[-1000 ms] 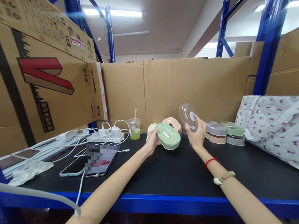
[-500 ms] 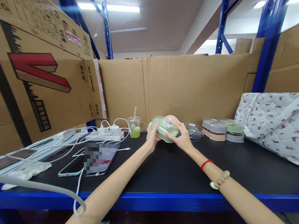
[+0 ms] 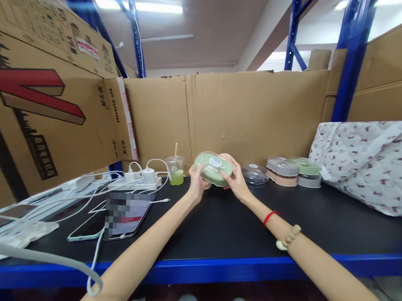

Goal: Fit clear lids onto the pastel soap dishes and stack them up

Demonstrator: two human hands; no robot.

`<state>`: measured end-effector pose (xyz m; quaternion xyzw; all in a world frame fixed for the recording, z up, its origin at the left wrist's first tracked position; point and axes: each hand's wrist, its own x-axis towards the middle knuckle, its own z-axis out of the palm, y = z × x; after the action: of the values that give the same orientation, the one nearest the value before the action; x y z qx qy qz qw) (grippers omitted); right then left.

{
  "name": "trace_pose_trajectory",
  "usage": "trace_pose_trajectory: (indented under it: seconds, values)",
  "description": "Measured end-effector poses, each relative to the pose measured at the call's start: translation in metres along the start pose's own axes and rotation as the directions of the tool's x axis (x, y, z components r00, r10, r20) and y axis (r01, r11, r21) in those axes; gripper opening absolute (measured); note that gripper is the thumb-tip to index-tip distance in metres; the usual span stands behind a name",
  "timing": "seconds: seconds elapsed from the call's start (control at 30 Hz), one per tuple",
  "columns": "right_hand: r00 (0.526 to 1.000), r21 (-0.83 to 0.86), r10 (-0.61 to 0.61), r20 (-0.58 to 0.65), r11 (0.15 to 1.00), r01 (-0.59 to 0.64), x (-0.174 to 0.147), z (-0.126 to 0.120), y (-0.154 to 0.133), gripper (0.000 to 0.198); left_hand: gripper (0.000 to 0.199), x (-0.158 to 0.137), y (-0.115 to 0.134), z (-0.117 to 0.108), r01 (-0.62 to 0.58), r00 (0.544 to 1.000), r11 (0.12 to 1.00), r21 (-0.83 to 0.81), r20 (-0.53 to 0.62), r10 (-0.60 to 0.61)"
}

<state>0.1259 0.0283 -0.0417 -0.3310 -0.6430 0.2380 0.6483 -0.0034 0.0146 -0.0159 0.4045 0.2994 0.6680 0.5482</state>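
Between both hands, above the black shelf, is a green oval box [image 3: 206,174] with a clear lid and a round label on top. My left hand [image 3: 196,184] grips its left end, thumb on the front and fingers behind. On the right side my right hand [image 3: 237,180] closes around it, with the thumb pressed on the front. A pink edge [image 3: 226,157] shows behind the green box, mostly hidden by it and my right fingers. Just right of my hands, a clear lid-like piece [image 3: 254,175] sits on the shelf.
Grey-and-pink boxes [image 3: 282,172] and green-and-grey boxes [image 3: 307,173] are stacked at the back right, beside a patterned quilted bag [image 3: 365,163]. A cup of green drink [image 3: 176,176], a power strip [image 3: 152,182], white cables and a tablet [image 3: 130,216] occupy the left. Cardboard [image 3: 257,113] walls the back.
The green box has tilted so its labelled top faces me more, and my right fingers have shifted to its far right side. The whole view has swung slightly right.
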Motion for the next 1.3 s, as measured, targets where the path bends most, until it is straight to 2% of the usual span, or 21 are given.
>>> trace_pose_trajectory:
  seconds: [0.07,0.13,0.23,0.3,0.37,0.47,0.53,0.6,0.67,0.73,0.8,0.83,0.9,0.97,1.0,1.03,1.1,1.17,1.2,1.23,1.3]
  values:
    - [0.995,0.112,0.098,0.007,0.989,-0.098,-0.001,0.001,-0.005,0.081,0.027,-0.001,0.002,0.002,-0.038,0.999,0.999,-0.017,-0.003,0.038]
    - [0.997,0.139,0.069,-0.026,0.988,-0.065,0.0,-0.001,-0.011,0.079,0.023,-0.001,0.002,0.002,-0.069,0.997,0.998,0.0,0.036,0.069]
    - [0.981,-0.059,-0.164,-0.102,0.986,0.158,0.005,-0.011,-0.016,0.065,0.033,0.0,-0.001,0.001,-0.051,0.998,0.996,0.072,0.033,0.049]
    - [0.938,-0.254,-0.336,-0.087,0.918,0.305,0.01,-0.024,-0.016,0.055,0.036,-0.001,-0.004,0.0,-0.038,0.999,0.989,0.142,-0.015,0.04]
    - [0.901,-0.381,-0.423,-0.099,0.853,0.358,0.018,-0.04,-0.014,0.049,0.031,-0.001,-0.007,-0.002,-0.049,0.998,0.977,0.209,-0.021,0.054]
    - [0.844,-0.523,-0.446,-0.297,0.816,0.247,0.032,-0.069,-0.009,0.051,0.022,-0.002,-0.009,-0.004,-0.042,0.999,0.965,0.26,0.002,0.043]
    - [0.766,-0.561,-0.432,-0.476,0.82,0.114,0.042,-0.09,-0.004,0.059,0.021,-0.002,-0.009,-0.004,-0.03,0.999,0.961,0.276,-0.005,0.032]
    - [0.672,-0.484,-0.36,-0.647,0.875,0.003,0.05,-0.111,0.002,0.067,0.024,-0.003,-0.01,-0.003,-0.009,1.0,0.957,0.289,-0.025,0.017]
    - [0.584,-0.316,-0.206,-0.785,0.944,-0.091,0.054,-0.132,0.009,0.072,0.027,-0.005,-0.012,-0.002,0.012,0.999,0.955,0.298,-0.04,0.0]
    - [0.487,-0.195,-0.084,-0.869,0.964,-0.182,0.056,-0.154,0.016,0.072,0.027,-0.006,-0.015,-0.002,0.03,0.999,0.951,0.307,-0.039,-0.019]
    - [0.413,-0.104,0.026,-0.91,0.952,-0.289,0.056,-0.174,0.026,0.069,0.025,-0.008,-0.019,-0.002,0.045,0.999,0.948,0.316,-0.019,-0.041]
    - [0.414,-0.08,0.066,-0.908,0.942,-0.326,0.056,-0.183,0.031,0.067,0.025,-0.009,-0.02,-0.002,0.054,0.998,0.946,0.32,-0.006,-0.055]
    - [0.473,-0.112,0.071,-0.878,0.931,-0.348,0.057,-0.198,0.043,0.07,0.025,-0.01,-0.023,-0.001,0.069,0.997,0.943,0.325,0.019,-0.079]
    - [0.531,-0.211,0.011,-0.847,0.91,-0.356,0.057,-0.206,0.053,0.073,0.025,-0.011,-0.025,-0.001,0.087,0.994,0.939,0.332,0.031,-0.103]
    - [0.545,-0.278,-0.039,-0.837,0.889,-0.364,0.057,-0.207,0.056,0.073,0.025,-0.01,-0.025,-0.001,0.094,0.993,0.938,0.335,0.032,-0.111]
    - [0.543,-0.341,-0.091,-0.835,0.86,-0.379,0.056,-0.207,0.058,0.071,0.025,-0.01,-0.025,0.0,0.099,0.993,0.937,0.336,0.032,-0.116]
    - [0.498,-0.423,-0.179,-0.848,0.796,-0.433,0.053,-0.205,0.057,0.063,0.025,-0.009,-0.024,0.0,0.096,0.993,0.938,0.332,0.033,-0.114]
    - [0.434,-0.425,-0.208,-0.877,0.758,-0.495,0.048,-0.202,0.05,0.052,0.025,-0.009,-0.023,-0.001,0.083,0.994,0.942,0.324,0.043,-0.102]
    - [0.422,-0.414,-0.199,-0.885,0.75,-0.516,0.045,-0.201,0.045,0.048,0.025,-0.009,-0.023,-0.001,0.078,0.994,0.944,0.321,0.052,-0.1]
    - [0.431,-0.411,-0.183,-0.884,0.743,-0.528,0.043,-0.201,0.04,0.043,0.025,-0.009,-0.024,-0.002,0.077,0.993,0.944,0.321,0.063,-0.102]
    - [0.5,-0.445,-0.153,-0.852,0.715,-0.539,0.04,-0.202,0.031,0.033,0.026,-0.01,-0.026,-0.001,0.091,0.988,0.938,0.334,0.087,-0.127]
